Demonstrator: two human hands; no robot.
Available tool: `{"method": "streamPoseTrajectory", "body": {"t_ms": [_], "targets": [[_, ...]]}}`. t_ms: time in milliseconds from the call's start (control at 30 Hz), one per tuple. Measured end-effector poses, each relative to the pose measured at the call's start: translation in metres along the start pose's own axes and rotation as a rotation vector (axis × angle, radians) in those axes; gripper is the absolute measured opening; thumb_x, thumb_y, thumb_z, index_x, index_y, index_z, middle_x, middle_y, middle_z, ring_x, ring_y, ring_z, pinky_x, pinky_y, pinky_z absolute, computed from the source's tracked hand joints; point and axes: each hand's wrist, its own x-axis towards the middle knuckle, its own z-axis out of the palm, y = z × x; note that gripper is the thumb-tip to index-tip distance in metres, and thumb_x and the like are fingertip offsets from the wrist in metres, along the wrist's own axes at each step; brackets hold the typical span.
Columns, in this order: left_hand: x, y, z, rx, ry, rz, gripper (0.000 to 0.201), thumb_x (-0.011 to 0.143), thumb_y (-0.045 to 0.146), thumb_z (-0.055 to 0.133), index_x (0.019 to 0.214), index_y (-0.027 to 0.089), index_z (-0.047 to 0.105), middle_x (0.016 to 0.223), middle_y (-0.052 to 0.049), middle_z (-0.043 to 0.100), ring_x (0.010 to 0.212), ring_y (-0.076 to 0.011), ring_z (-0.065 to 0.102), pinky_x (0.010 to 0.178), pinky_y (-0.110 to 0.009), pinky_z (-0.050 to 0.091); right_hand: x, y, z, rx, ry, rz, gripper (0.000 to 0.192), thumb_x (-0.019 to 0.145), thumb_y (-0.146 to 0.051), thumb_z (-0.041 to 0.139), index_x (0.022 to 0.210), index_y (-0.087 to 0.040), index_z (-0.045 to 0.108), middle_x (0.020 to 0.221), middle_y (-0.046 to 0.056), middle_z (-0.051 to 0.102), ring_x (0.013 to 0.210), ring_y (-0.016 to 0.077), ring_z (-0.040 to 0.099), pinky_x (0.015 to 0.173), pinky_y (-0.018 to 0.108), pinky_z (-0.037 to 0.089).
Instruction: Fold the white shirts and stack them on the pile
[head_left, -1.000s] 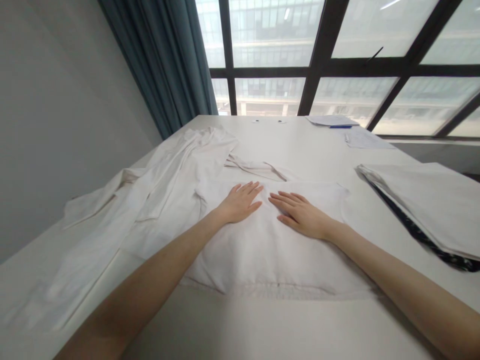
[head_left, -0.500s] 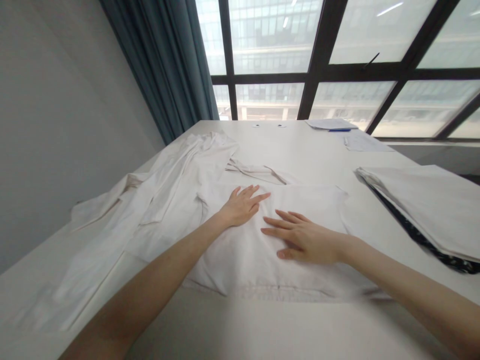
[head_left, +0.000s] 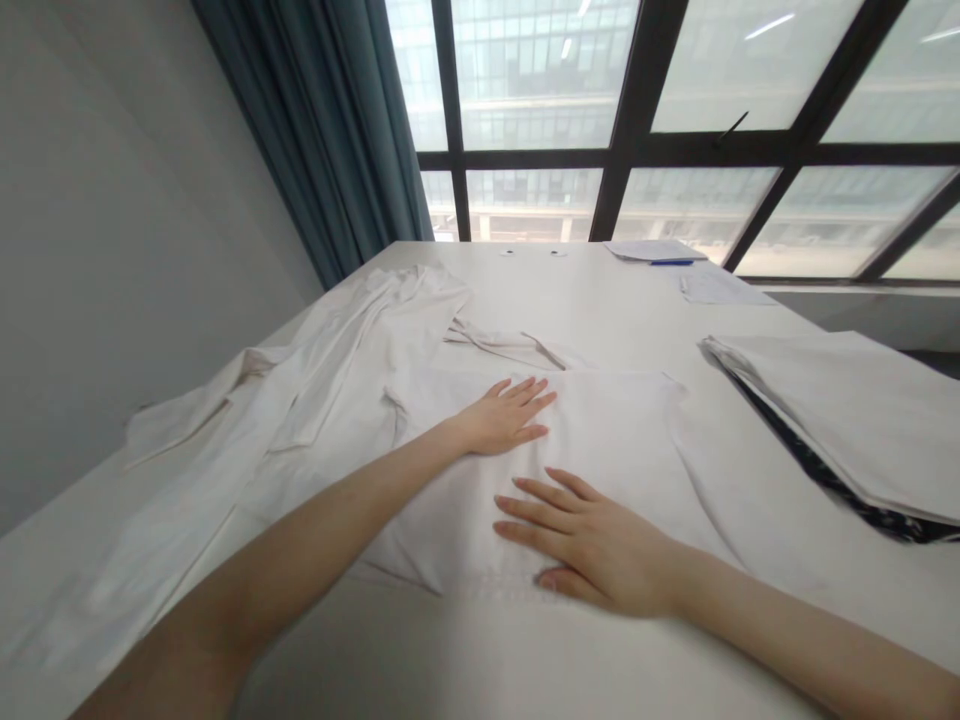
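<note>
Dark-framed windows [head_left: 621, 157] and a blue curtain [head_left: 330, 130] stand behind the long white table [head_left: 622, 300] I'm looking across. At its near end, in front of the person, a white cloth [head_left: 615, 430] lies spread out, slightly rumpled. Both palms are down on it, fingers spread and gripping nothing: the left hand [head_left: 504, 418] towards its far edge, the right hand [head_left: 589, 540] closer to the near hem. Another white garment [head_left: 345, 350] sprawls to the left; a folded white stack [head_left: 847, 410] sits apart on the right.
</note>
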Motion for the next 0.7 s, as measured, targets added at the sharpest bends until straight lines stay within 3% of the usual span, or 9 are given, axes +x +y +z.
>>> {"method": "streamPoseTrajectory", "body": {"t_ms": [200,467,700], "targets": [[0.004,-0.004,0.006,-0.056,0.016,-0.013,0.062,0.100,0.052,0.024,0.153,0.021,0.017,0.161,-0.007,0.009,0.149,-0.0212,0.006,0.118,-0.045,0.010,-0.001,-0.001,0.000,0.000,-0.021,-0.042,0.058,0.100,-0.052,0.032,0.153,-0.031,0.023,0.159,0.001,0.020,0.147,0.0257,0.013,0.118,0.054,0.007],[0.013,-0.011,0.012,-0.046,0.049,-0.049,0.064,0.100,0.054,0.022,0.153,0.019,0.015,0.161,-0.009,0.007,0.149,-0.0214,0.007,0.118,-0.044,0.011,-0.001,0.000,0.000,0.059,-0.009,-0.107,0.061,0.099,-0.052,0.035,0.154,-0.031,0.019,0.157,-0.002,0.027,0.147,0.0237,0.013,0.119,0.051,0.005],[0.021,-0.012,0.013,-0.036,0.106,-0.077,0.061,0.100,0.051,0.026,0.152,0.018,0.021,0.160,-0.009,0.017,0.148,-0.0213,0.015,0.118,-0.042,0.015,-0.003,-0.002,-0.001,0.101,0.054,-0.119,0.060,0.096,-0.051,0.044,0.151,-0.029,0.030,0.154,0.003,0.036,0.146,0.0249,0.020,0.118,0.051,0.009]]}}
